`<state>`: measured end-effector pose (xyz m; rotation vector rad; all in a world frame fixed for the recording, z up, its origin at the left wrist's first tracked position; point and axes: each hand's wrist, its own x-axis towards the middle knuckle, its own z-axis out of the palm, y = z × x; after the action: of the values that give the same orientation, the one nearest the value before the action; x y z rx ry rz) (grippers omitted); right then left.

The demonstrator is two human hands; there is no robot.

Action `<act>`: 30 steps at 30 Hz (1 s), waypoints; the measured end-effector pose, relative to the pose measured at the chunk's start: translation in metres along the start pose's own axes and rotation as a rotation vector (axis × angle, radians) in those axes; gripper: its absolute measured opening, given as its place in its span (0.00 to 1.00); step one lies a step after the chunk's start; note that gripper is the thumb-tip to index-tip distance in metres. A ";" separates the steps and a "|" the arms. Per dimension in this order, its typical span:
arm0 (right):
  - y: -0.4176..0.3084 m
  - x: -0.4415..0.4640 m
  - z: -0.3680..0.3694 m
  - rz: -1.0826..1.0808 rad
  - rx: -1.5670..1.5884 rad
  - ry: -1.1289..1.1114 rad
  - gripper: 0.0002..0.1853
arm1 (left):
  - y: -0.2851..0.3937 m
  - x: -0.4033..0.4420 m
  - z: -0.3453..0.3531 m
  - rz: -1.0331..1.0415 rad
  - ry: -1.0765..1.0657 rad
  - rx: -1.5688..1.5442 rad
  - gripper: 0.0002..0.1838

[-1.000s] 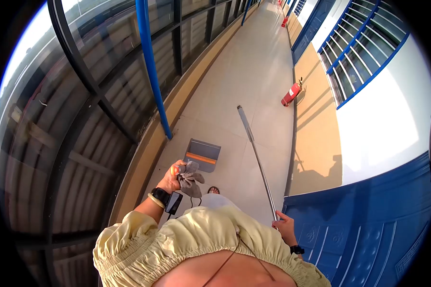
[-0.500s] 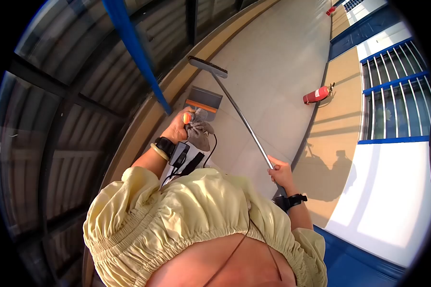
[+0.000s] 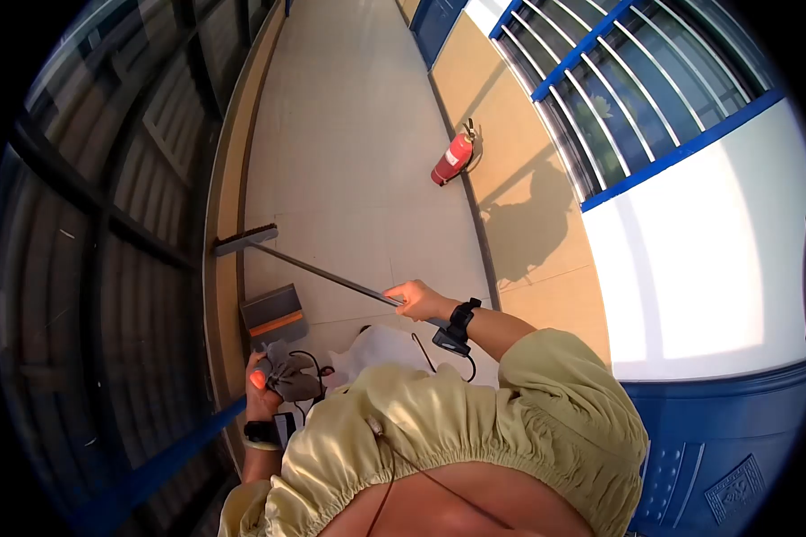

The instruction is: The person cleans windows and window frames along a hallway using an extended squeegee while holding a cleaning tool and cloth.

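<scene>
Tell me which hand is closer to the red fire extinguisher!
Right: the right hand is below the fire extinguisher in the picture; the left hand is lower, farther left.

Right forearm [image 3: 503,331] angled inward, right hand [image 3: 418,301] curled in a grip, left hand [image 3: 261,401] lower, also gripping

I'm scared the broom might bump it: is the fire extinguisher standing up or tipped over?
Upright: the fire extinguisher has its bottom on the floor by the wall, its black handle on top.
</scene>
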<state>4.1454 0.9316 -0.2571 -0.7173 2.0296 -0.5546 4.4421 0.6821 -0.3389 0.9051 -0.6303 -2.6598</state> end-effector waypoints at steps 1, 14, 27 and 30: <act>0.000 0.013 -0.018 0.026 0.031 0.043 0.29 | 0.008 0.019 0.001 0.078 -0.011 0.090 0.17; 0.012 0.142 -0.237 0.223 0.385 0.426 0.27 | 0.134 0.382 0.144 -0.369 -0.064 -0.227 0.17; -0.023 0.308 -0.427 0.343 0.594 0.604 0.26 | 0.275 0.679 0.388 -0.519 -0.189 -0.068 0.17; -0.032 0.336 -0.449 0.353 0.661 0.654 0.26 | 0.294 0.765 0.419 -0.631 -0.229 0.051 0.16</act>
<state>3.6222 0.7314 -0.2099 0.2571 2.2627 -1.2764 3.6192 0.2721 -0.2931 0.9420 -0.5253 -3.3598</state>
